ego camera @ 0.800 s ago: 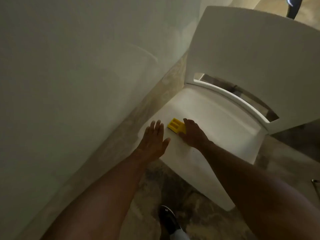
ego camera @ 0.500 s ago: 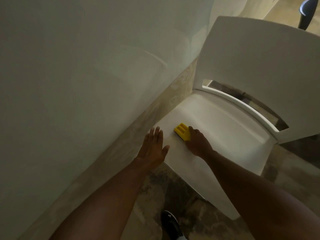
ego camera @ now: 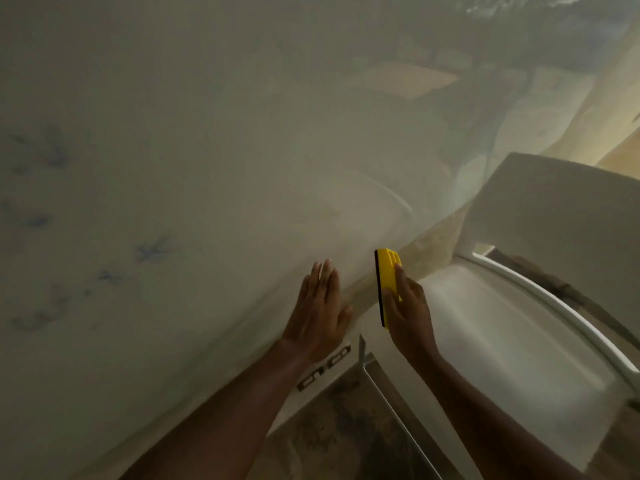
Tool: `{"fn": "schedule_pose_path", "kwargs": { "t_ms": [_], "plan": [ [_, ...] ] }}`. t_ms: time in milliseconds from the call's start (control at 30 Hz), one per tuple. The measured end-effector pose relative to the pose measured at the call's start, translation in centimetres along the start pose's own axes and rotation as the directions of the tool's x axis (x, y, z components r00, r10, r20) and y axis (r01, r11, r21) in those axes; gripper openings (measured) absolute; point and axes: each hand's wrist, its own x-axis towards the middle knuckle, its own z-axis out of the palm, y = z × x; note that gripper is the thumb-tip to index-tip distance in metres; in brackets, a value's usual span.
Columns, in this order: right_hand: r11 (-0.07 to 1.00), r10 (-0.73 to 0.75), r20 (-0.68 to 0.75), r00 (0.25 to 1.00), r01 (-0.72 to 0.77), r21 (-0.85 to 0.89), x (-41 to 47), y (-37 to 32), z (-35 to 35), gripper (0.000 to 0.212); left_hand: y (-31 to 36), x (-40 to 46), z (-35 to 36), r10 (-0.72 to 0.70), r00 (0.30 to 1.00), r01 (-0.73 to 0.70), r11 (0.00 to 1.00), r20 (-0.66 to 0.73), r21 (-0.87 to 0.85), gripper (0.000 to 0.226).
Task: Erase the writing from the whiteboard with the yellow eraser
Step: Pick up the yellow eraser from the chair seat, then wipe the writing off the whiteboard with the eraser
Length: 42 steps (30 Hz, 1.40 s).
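Note:
A large whiteboard (ego camera: 214, 140) fills the left and top of the view, leaning at an angle. Faint blue writing (ego camera: 152, 250) is scattered over its left part. My right hand (ego camera: 410, 315) grips the yellow eraser (ego camera: 387, 284), held upright in the air with its dark felt edge turned to the left, close to the board's lower edge. My left hand (ego camera: 320, 311) is flat, fingers together and straight, resting against the board's lower edge just left of the eraser.
A white plastic chair (ego camera: 540, 306) stands at the right, its seat under my right hand and its backrest rising behind. A metal leg or frame bar (ego camera: 391, 403) runs below the hands over a mottled floor (ego camera: 339, 441).
My right hand has lifted the yellow eraser off the chair seat and turned it upright beside the board. My left hand has moved from the seat edge onto the board. The view has tilted up.

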Motion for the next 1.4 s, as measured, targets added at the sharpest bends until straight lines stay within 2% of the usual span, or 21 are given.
{"fn": "schedule_pose_path", "kwargs": {
  "t_ms": [67, 167, 333, 467, 733, 867, 1000, 1133, 1233, 1400],
  "plan": [
    [0.995, -0.064, -0.059, 0.996, 0.068, 0.072, -0.4, -4.4, 0.1, 0.058, -0.6, -1.4, -3.1, 0.027, 0.992, -0.026, 1.000, -0.122, 0.011, 0.074],
    [0.969, -0.187, -0.170, 0.968, 0.210, 0.130, -0.8, -10.8, 0.2, 0.056, -1.4, -3.5, -7.7, 0.091, 0.944, -0.073, 0.995, -0.318, 0.066, 0.072],
    [0.891, -0.366, -0.292, 0.884, 0.423, 0.164, -2.1, -21.4, 0.2, 0.056, -3.3, -7.1, -16.5, 0.126, 0.814, -0.030, 0.984, -0.567, 0.175, 0.070],
    [0.792, -0.483, -0.384, 0.787, 0.580, 0.194, -3.1, -29.2, 0.4, 0.053, -5.1, -10.9, -24.4, 0.150, 0.711, 0.011, 0.975, -0.687, 0.224, 0.068],
    [0.566, -0.643, -0.524, 0.558, 0.808, 0.164, -6.4, -45.3, 0.1, 0.052, -9.1, -19.5, -39.8, 0.253, 0.530, 0.121, 0.922, -0.810, 0.367, 0.068],
    [0.465, -0.684, -0.580, 0.442, 0.877, 0.120, -7.9, -52.1, 0.1, 0.052, -10.9, -23.3, -46.1, 0.304, 0.473, 0.193, 0.880, -0.827, 0.434, 0.068],
    [0.411, -0.729, -0.572, 0.377, 0.909, 0.075, -9.2, -58.8, 0.4, 0.054, -12.4, -27.6, -52.6, 0.344, 0.416, 0.288, 0.828, -0.841, 0.481, 0.068],
    [0.386, -0.752, -0.568, 0.334, 0.922, 0.032, -10.1, -64.3, 0.4, 0.056, -14.0, -31.2, -57.9, 0.350, 0.387, 0.385, 0.779, -0.853, 0.494, 0.067],
    [0.357, -0.767, -0.565, 0.305, 0.934, 0.020, -10.5, -67.9, 0.4, 0.058, -15.5, -33.4, -61.0, 0.321, 0.392, 0.453, 0.749, -0.862, 0.484, 0.069],
    [0.318, -0.796, -0.565, 0.217, 0.945, -0.084, -11.5, -73.6, 0.2, 0.058, -17.7, -36.7, -65.0, 0.257, 0.371, 0.552, 0.711, -0.892, 0.435, 0.071]
  ]
}}
